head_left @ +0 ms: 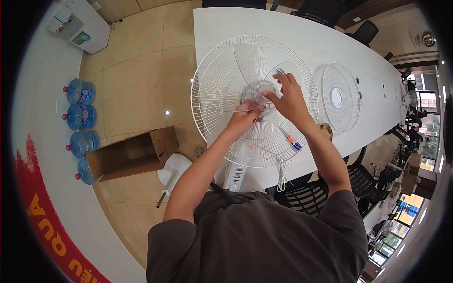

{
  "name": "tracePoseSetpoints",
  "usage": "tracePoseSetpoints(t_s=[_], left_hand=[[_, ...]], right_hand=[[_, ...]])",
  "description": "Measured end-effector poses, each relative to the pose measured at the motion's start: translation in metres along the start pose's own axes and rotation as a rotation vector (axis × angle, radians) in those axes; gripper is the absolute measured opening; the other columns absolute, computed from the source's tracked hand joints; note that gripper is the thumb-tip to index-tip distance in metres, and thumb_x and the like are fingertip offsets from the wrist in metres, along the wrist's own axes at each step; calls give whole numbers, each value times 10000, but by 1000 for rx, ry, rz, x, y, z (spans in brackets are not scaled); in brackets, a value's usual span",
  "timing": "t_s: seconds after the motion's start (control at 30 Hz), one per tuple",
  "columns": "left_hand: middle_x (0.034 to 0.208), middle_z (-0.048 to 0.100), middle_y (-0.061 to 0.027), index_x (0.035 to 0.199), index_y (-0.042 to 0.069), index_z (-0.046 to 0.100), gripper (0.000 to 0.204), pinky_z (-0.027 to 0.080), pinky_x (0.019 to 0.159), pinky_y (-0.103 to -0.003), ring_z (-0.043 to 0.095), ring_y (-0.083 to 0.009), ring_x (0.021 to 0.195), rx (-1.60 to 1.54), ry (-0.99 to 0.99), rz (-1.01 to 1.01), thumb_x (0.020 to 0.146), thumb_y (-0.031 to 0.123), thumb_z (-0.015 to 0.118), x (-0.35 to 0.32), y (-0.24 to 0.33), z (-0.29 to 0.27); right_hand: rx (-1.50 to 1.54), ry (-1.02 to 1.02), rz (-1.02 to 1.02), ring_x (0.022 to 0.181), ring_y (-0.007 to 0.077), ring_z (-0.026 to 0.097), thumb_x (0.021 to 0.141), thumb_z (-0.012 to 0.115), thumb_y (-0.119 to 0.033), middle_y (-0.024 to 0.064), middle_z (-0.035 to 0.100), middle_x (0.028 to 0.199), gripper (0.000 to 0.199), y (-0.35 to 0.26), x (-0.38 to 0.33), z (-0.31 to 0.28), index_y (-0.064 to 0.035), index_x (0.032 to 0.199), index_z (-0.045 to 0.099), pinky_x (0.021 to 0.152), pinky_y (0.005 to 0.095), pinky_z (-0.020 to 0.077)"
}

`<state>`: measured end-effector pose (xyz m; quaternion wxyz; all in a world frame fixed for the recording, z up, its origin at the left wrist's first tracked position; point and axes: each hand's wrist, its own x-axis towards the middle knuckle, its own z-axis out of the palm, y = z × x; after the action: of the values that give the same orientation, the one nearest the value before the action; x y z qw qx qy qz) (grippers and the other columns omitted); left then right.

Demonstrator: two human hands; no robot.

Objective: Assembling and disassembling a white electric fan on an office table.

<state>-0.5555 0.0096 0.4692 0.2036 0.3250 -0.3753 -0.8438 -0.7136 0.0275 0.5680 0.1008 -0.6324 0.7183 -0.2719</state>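
Note:
A white wire fan guard with translucent fan blades inside it lies on the white table. Both my hands meet at its clear round hub. My left hand pinches the hub's near edge. My right hand grips the hub from the right, fingers curled over it. A screwdriver with an orange and blue handle lies under my right wrist. The fan's white body with its button panel and white cord hangs at the table's near edge.
A second white fan guard lies on the table to the right. On the floor to the left stand an open cardboard box, a white fan base and several blue water bottles. Black office chairs line the table.

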Motion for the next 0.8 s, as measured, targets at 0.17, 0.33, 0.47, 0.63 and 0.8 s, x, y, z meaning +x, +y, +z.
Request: tracePoseSetpoints(t_s=[0.17,0.33,0.47,0.63,0.8], left_hand=[[1196,605,-144,1202,-23,525,334,538,943,-321,594,-193,1115,-18,0,0,1004,241,573,-1,0,1],[1200,604,-143,1210,-30,519,347,535,949,-319,591,-195,1129,0,7,-12,1004,245,572,-3,3,2],[1199,604,-139,1213,-34,519,357,534,950,-320,591,-192,1128,1,0,-14,1003,249,574,-3,3,2],[1199,602,-134,1212,-30,521,355,528,954,-319,590,-187,1122,-1,-21,6,1005,255,570,-1,5,3],[1191,606,-127,1216,-24,523,354,528,948,-318,594,-172,1093,1,1,-4,1005,256,572,-2,2,1]], right_hand=[[144,-221,-12,808,248,647,779,774,-86,155,611,1100,297,17,-2,4,18,1042,684,692,344,522],[93,-117,-131,760,243,649,758,766,-34,149,635,983,289,-1,2,-10,30,1029,689,662,320,517],[-16,-265,236,857,239,662,720,762,24,146,647,1021,313,0,6,-6,10,1028,704,710,290,536],[136,-223,11,841,246,651,706,795,-32,159,645,1010,294,19,0,2,-8,990,723,701,316,533],[127,-273,-133,832,277,652,702,807,-66,171,644,997,270,4,7,-15,-11,955,729,705,350,537]])
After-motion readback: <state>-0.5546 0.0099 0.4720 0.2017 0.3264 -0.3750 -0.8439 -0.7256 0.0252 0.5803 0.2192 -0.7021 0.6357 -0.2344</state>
